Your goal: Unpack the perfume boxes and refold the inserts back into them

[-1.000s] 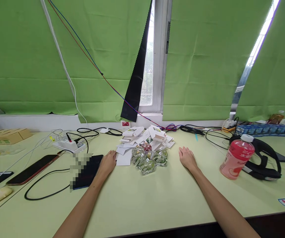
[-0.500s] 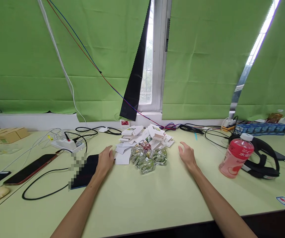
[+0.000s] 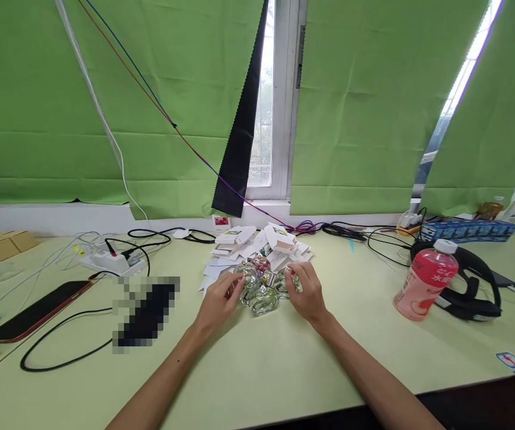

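Several clear glassy pieces with green and silver tones (image 3: 264, 300) lie in a small heap on the pale green table (image 3: 284, 376), with a reddish one (image 3: 260, 263) at the back. My left hand (image 3: 219, 298) is at the heap's left side, thumb and fingers curved and apart, fingertips by the pieces. On the right side my right hand (image 3: 306, 292) touches or hovers over the heap with bent, parted fingers. Neither hand visibly holds anything. Behind the heap is a loose pile of small white boxes and cards (image 3: 279, 239).
A pink drink bottle (image 3: 425, 280) and a black headset (image 3: 475, 286) stand at the right, before a blue box row (image 3: 468, 230). At the left are a phone (image 3: 37, 310), a white power strip (image 3: 112, 261) and cables. Black cable coils (image 3: 342, 231) lie along the wall.
Both hands have moved inward from the sides of the pile to the glassy heap, and their fingers have bent. The view has shifted slightly.
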`<action>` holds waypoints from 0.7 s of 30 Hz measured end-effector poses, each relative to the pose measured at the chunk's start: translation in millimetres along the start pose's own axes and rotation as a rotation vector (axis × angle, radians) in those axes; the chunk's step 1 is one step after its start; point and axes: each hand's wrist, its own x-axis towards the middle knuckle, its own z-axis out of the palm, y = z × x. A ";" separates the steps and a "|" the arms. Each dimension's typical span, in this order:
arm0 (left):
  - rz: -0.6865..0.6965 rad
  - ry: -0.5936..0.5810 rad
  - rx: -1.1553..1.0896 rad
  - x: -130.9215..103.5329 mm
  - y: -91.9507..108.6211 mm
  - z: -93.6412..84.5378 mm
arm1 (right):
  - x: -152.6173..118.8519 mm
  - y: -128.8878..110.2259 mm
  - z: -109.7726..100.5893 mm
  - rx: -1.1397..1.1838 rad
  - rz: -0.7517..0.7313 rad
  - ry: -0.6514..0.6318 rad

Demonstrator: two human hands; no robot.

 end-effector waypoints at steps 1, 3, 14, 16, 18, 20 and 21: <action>-0.003 -0.023 -0.007 -1.1 -0.1 1.2 | -0.8 -1.2 0.5 0.006 -0.014 -0.010; -0.014 -0.061 -0.014 -2.6 -0.3 3.2 | -1.9 -3.0 1.4 0.024 -0.028 -0.044; -0.124 -0.022 -0.022 0.3 3.4 3.5 | -5.6 -5.0 6.0 0.099 0.027 -0.248; -0.120 -0.055 -0.033 -0.3 3.3 4.4 | -6.3 -5.3 6.5 0.127 0.053 -0.304; -0.107 -0.079 -0.035 -1.3 3.5 5.5 | -6.4 -6.5 6.6 0.152 0.081 -0.370; -0.096 -0.094 -0.037 -2.3 4.2 6.2 | -6.1 -7.9 6.5 0.162 0.100 -0.431; -0.093 -0.099 -0.041 -2.7 4.6 6.3 | -5.9 -8.5 6.5 0.161 0.107 -0.455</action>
